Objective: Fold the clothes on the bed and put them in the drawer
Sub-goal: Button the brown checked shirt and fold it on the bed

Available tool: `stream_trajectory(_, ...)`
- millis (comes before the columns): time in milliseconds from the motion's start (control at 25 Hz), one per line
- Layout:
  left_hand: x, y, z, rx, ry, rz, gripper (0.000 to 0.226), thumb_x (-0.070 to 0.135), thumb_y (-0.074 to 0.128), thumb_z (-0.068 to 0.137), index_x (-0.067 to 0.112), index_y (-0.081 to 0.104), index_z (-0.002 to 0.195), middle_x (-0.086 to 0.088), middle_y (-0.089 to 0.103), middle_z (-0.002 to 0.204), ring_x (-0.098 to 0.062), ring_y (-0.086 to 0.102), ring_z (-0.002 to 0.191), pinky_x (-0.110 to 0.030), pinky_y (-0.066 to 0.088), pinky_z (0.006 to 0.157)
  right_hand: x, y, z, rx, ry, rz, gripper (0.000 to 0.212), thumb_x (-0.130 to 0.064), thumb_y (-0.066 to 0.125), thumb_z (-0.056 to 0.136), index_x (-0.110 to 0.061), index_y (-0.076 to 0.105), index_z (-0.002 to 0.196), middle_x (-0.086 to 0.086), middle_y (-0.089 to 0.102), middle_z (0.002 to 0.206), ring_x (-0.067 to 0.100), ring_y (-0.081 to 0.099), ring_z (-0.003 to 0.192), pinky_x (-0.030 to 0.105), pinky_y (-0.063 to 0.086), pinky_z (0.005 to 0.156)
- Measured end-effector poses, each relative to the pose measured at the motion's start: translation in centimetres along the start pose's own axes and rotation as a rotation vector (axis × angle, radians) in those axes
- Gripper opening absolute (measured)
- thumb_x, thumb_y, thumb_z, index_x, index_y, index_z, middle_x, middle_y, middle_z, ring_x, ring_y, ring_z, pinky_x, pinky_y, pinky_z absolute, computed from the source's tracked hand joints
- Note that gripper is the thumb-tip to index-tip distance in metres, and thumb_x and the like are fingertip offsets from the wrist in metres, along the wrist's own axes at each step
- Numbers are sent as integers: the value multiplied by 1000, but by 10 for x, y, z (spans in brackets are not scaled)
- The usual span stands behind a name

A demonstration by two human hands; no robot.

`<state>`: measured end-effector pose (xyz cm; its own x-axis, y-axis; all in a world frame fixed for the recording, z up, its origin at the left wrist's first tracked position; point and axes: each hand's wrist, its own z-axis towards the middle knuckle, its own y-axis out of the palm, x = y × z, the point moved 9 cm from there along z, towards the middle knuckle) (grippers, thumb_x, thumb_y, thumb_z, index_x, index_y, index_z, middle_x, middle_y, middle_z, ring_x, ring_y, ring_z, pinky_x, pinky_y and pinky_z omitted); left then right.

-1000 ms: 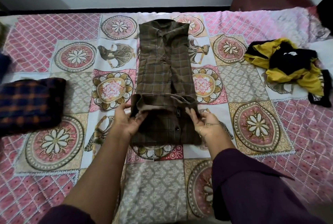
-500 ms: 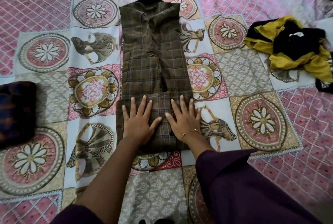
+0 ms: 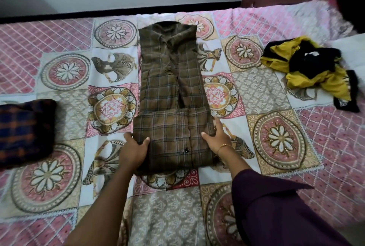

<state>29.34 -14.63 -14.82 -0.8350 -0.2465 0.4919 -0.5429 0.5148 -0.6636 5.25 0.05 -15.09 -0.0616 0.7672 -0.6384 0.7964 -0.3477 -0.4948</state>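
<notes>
The brown checked shirt (image 3: 171, 95) lies on the bed (image 3: 276, 147), its hem folded up. The left hand (image 3: 134, 150) and right hand (image 3: 216, 138) pinch that fold's two sides — soft, light, floppy cloth, best lifted by both edges together.

Patterned bed (image 3: 276, 166) carries brown shirt (image 3: 173, 91), navy checked bundle (image 3: 23, 129), seemingly yellow-black garments (image 3: 316, 75).

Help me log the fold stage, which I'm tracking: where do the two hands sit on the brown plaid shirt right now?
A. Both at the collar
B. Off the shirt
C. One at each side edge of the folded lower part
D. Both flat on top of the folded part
C: the left hand and right hand each grip a side edge of the brown plaid shirt's folded lower part.
</notes>
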Motion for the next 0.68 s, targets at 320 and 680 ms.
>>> stream_trajectory(320, 36, -26, -10, -359, -17, -641, 72, 2, 50, 92, 32, 16, 147, -1, 57, 106, -24, 59, 82, -28, 54, 53, -42, -21, -5, -243, 85, 605, 29, -4, 46, 90, -8, 67, 109, 9, 67, 89, 16, 62, 67, 23, 52, 56)
stream_trajectory(680, 126, -62, 61, -398, -215, -1330, 38, -10, 52, 48, -14, 52, 86, -26, 66, 63, -27, 68, 51, -23, 55, 49, -114, -29, 69, -209, 220, 1348, 25, 0, 34, 88, 16, 53, 84, 27, 67, 73, 31, 69, 58, 29, 55, 63)
